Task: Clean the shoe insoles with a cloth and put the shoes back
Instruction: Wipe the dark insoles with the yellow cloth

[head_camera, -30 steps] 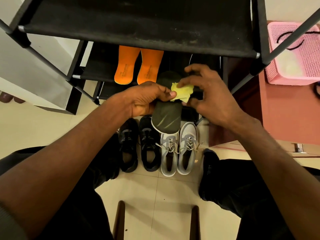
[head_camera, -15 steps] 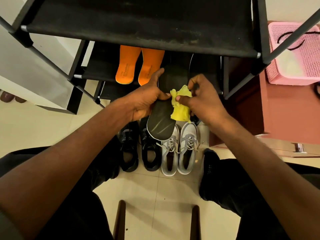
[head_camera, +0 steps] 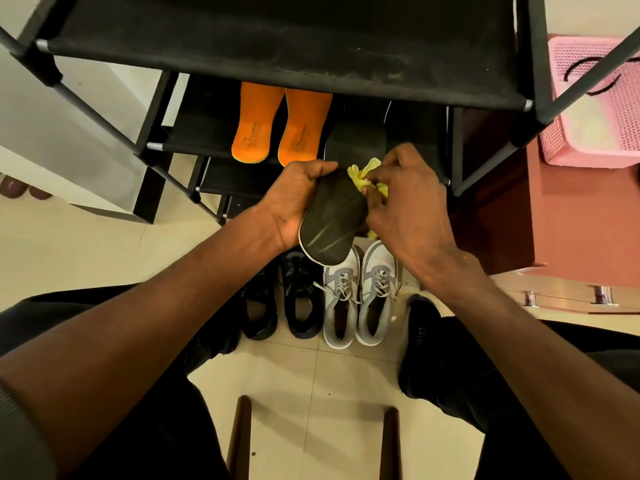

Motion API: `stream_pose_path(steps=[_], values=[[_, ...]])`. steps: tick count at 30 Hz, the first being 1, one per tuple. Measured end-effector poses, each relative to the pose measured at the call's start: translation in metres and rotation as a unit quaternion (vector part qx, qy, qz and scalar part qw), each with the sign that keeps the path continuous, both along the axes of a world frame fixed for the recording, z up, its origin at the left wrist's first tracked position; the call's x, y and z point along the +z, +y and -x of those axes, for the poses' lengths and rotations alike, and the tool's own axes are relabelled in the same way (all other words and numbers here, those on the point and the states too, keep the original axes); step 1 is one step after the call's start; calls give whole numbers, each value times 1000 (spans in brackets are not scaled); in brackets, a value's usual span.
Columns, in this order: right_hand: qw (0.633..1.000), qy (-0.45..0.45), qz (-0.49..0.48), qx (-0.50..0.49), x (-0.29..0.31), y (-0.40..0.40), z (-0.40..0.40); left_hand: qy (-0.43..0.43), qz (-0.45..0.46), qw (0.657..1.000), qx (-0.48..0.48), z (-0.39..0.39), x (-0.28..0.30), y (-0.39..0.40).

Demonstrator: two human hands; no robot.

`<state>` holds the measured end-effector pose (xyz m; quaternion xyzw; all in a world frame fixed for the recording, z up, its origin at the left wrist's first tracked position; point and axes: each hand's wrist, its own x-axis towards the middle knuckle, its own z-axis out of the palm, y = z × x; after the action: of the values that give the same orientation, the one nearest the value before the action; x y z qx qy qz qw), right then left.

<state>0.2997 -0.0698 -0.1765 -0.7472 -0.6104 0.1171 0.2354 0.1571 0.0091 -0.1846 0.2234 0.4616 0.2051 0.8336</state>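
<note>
The left hand [head_camera: 298, 199] grips the dark insole [head_camera: 332, 220] by its edge, steadying it above the grey shoes [head_camera: 360, 299], presumably for wiping. The right hand [head_camera: 408, 202] pinches the bunched yellow cloth [head_camera: 363, 174] against the insole's far edge.

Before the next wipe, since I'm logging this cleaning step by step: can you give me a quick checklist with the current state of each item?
1. Dark insole held firmly: ok, the left hand grips its edge.
2. Yellow cloth in hand: ok, the right hand pinches it against the insole.
3. Insole surface clean: cannot tell; pale streaks show near its lower end.
4. Grey shoes ready to take the insole: ok, they stand side by side on the floor, openings up.
5. Second dark insole done: cannot tell; it lies on the rack shelf beside the orange insoles.
</note>
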Motion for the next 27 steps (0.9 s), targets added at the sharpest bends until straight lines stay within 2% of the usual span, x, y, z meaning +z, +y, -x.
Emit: stream_pose_path(steps=[3,10,14,17,20,23,25,27], values=[[1000,-20,-2,-1,0,0,-1,-36,4,999,-3,-2,8,-5],[998,47,-21,-29,-3,5,-8,-48,12,999,-10,0,14,-9],[986,96,-50,124,2,-6,16,-23,42,999,-1,3,11,-6],[976,60,-56,201,4,-7,16,-18,46,999,-11,7,12,-4],[983,-8,-51,174,2,0,-2,-28,24,999,-13,6,16,-3],[993,-44,-14,104,2,7,-19,-37,18,999,-12,4,18,-3],[997,-38,-1,73,2,7,-21,-34,20,999,-16,4,17,-3],[994,19,-29,99,4,2,-8,-35,15,999,-15,5,16,-3]])
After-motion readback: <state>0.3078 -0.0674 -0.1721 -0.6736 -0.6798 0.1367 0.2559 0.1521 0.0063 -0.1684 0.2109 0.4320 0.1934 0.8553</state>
